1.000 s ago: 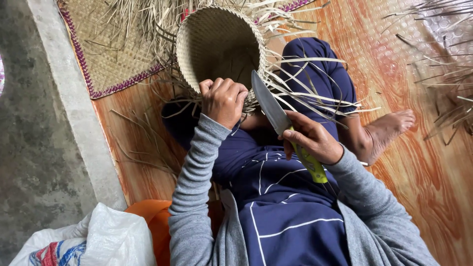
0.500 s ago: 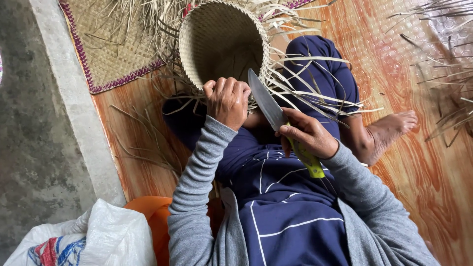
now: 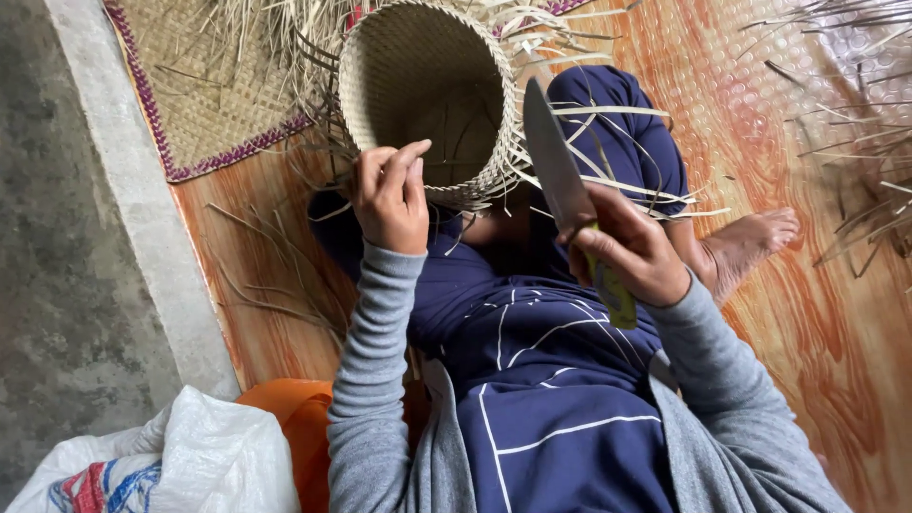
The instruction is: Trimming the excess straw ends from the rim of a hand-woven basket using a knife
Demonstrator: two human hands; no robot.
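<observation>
While the left hand (image 3: 389,195) sat on the near rim of the woven basket (image 3: 423,95), its fingers (image 3: 410,163) were bunched together, pinching what looked like a loose strip at the rim; the strip itself was too thin to confirm. Right hand (image 3: 627,249) was clamped around the yellow-green handle of a large knife (image 3: 556,171), blade pointing up and away, tip just beside the basket's right edge, possibly touching the stray strips there.

Basket: pale tan, round, tightly plaited wall, open mouth facing the camera, interior dark. Unfinished rim, loose flat strips sticking out all round and trailing over the person's dark blue trousers. It rested on the lap, between the knees.

Person was seated on an orange wood-grain floor covering (image 3: 807,313), one bare foot (image 3: 750,242) out to the right. Woven mat (image 3: 204,104) with a purple border lay upper left, more loose strips (image 3: 855,142) upper right. Grey concrete floor (image 3: 57,266) on the left, white plastic bag (image 3: 180,461) and an orange object (image 3: 294,418) lower left.
</observation>
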